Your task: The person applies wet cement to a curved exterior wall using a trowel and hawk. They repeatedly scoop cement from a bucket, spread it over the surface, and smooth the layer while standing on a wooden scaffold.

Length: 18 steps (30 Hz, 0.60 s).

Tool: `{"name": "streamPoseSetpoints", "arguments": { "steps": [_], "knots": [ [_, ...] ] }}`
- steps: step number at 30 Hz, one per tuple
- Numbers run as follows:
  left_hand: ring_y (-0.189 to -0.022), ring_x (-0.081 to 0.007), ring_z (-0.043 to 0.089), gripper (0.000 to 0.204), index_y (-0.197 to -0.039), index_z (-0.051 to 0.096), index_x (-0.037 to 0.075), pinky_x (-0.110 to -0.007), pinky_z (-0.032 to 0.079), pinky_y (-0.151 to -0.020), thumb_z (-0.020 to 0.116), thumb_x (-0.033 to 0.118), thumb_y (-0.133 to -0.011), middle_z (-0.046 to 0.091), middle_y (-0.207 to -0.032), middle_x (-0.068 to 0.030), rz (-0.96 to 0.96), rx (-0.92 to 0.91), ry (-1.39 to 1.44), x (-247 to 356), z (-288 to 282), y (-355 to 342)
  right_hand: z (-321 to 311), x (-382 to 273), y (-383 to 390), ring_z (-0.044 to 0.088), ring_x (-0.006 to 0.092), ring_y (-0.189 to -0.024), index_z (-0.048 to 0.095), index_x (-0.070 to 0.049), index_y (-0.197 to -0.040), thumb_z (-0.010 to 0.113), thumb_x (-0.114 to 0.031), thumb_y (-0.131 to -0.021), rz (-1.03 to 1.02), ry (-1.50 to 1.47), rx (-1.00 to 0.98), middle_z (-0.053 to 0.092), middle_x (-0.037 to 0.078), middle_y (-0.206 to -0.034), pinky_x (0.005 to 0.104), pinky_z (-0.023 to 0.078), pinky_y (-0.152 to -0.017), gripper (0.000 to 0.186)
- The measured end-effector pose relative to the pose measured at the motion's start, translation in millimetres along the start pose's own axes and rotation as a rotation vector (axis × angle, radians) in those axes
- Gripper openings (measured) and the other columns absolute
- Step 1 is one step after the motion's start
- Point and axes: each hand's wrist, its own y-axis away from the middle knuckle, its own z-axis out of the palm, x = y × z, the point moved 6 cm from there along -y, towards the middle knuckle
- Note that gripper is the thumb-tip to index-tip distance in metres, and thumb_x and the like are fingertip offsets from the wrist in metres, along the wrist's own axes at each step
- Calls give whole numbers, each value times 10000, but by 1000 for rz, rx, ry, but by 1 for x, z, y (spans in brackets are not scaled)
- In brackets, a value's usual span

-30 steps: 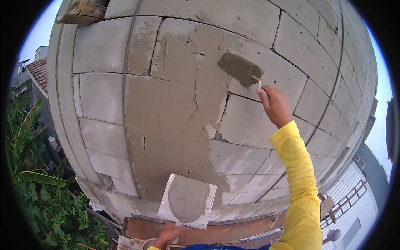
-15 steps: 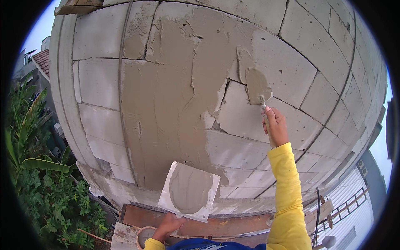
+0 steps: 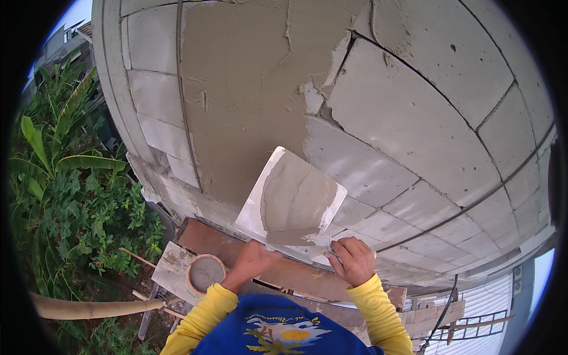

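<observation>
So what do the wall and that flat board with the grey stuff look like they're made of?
The pale grey block wall looks like lightweight concrete block: matte, pitted, with thin joints. The flat square white board seems smooth plastic or coated metal, hard to tell. The wet grey mortar on it looks cement-based, smeared and slightly glossy.

Both hands (image 3: pixel 302 263) at mortar board (image 3: pixel 294 203) w/ grey mortar, by block wall (image 3: pixel 414 118).

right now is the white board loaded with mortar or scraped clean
Loaded: a grey mortar layer covers most of the white board, leaving only its edges bare.
</observation>
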Motion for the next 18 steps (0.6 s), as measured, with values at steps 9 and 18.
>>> {"name": "streamPoseSetpoints", "arguments": {
  "steps": [9,18],
  "knots": [
    [-1239,-255,647,499,-1327,628,-52,-371,484,-1090,750,87,-864,699,-1330,-167,80,-56,-106,35,27,0,-56,50,-75,651,317,-865,712,-24,-1082,829,-169,-873,72,283,415,668,115,-985,435,529,-735,280],
    [-1334,-240,573,733,-1510,468,-57,-355,433,-1160,784,96,-866,600,-1470,-163,-130,-96,213,-46,24,15,-179,64,-207,652,299,-697,741,-33,-1111,682,-342,-1041,143,258,480,663,150,-851,417,504,-630,322]
  ]
}}
